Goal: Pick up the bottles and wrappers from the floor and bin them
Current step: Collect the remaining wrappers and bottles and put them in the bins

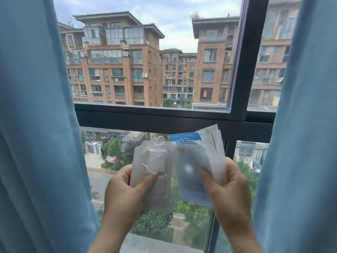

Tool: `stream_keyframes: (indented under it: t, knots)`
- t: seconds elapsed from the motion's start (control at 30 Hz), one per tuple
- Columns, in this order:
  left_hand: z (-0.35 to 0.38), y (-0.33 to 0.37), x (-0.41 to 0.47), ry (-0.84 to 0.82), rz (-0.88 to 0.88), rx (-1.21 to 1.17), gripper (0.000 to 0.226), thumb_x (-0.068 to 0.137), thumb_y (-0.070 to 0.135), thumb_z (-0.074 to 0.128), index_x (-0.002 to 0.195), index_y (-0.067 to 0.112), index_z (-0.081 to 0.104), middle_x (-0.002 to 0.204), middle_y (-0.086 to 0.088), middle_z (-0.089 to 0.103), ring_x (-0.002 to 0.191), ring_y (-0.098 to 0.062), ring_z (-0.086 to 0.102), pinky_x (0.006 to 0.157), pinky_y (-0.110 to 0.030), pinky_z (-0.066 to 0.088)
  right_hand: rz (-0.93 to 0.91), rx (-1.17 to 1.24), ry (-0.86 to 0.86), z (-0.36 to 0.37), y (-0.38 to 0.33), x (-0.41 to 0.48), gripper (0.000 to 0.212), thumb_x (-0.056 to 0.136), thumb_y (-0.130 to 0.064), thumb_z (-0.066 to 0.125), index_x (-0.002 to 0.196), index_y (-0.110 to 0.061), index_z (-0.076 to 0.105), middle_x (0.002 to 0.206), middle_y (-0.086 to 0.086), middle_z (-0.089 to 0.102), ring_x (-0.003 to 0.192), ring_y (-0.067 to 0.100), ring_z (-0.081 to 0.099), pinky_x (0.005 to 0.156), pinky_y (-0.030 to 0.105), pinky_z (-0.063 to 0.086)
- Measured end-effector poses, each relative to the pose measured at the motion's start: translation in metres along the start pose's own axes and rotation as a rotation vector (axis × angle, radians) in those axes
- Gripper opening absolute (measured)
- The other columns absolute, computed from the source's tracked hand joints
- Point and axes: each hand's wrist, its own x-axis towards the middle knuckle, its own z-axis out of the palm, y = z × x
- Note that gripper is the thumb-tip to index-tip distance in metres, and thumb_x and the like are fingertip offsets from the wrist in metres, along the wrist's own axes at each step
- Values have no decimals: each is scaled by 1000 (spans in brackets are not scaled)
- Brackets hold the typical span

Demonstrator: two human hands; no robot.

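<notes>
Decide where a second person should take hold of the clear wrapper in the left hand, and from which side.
Probably the flat lower end of the clear wrapper, pinched from below: it hangs free under the left hand, whose thumb pins the middle, while the top is crumpled and puffy.

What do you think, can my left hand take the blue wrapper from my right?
Probably not cleanly: the left hand is right beside the blue wrapper, but its fingers pinch a clear wrapper.
</notes>
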Motion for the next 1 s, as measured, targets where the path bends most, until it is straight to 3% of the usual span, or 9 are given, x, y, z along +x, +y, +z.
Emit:
stream_keyframes:
  t: [0.23,0.37,0.5,0.63,0.77,0.83,0.93,1.0]
  knots:
    - [-6,-8,10,-273,-19,-85,18,69,12,85,81,17,73,68,-4,74,53,-16,68,37,-23,46,74,-160,259,-1,-17,-44,20,77,-11,76,80,-28,66,69,-12,70,60,3,62,56,14,48]
    - [5,-15,-2,-426,-18,-108,20,63,19,87,78,21,74,68,0,74,56,-14,69,43,-26,49,60,-250,375,-18,-35,-73,20,76,-12,76,80,-27,63,65,-1,66,63,17,60,57,21,47]
    - [21,-11,-25,-540,-20,-151,16,70,7,81,79,16,72,69,-3,74,55,-11,68,44,-21,51,40,-339,465,-45,-56,-100,16,79,-11,74,74,-19,61,64,2,62,59,16,56,53,16,43]
    - [41,2,-59,-644,26,-171,14,72,7,79,80,15,72,69,1,74,56,-9,66,45,-19,52,40,-401,567,-75,-76,-129,14,80,-12,73,76,-18,61,70,2,63,65,18,57,54,16,44]
    - [65,14,-111,-758,50,-164,13,72,10,82,78,17,73,68,-1,74,58,-12,68,50,-26,56,82,-483,693,-120,-97,-174,16,80,-17,73,79,-24,59,73,2,63,66,16,57,57,22,46]
    - [76,18,-142,-840,56,-167,12,71,14,84,75,19,73,67,0,74,57,-9,67,52,-25,56,103,-509,773,-144,-106,-201,19,79,-17,73,81,-30,60,74,-4,65,68,13,58,57,19,47]
    - [87,18,-188,-937,104,-137,13,74,11,79,75,22,71,65,6,72,52,-1,62,48,-16,48,148,-554,896,-177,-115,-245,17,80,-14,73,80,-26,61,73,-9,66,67,8,59,54,11,45]
    - [93,18,-217,-1006,106,-118,10,73,20,81,74,22,71,66,3,71,56,-7,64,52,-21,48,172,-582,956,-195,-120,-272,17,80,-12,73,80,-24,61,72,-7,66,66,8,59,54,11,44]
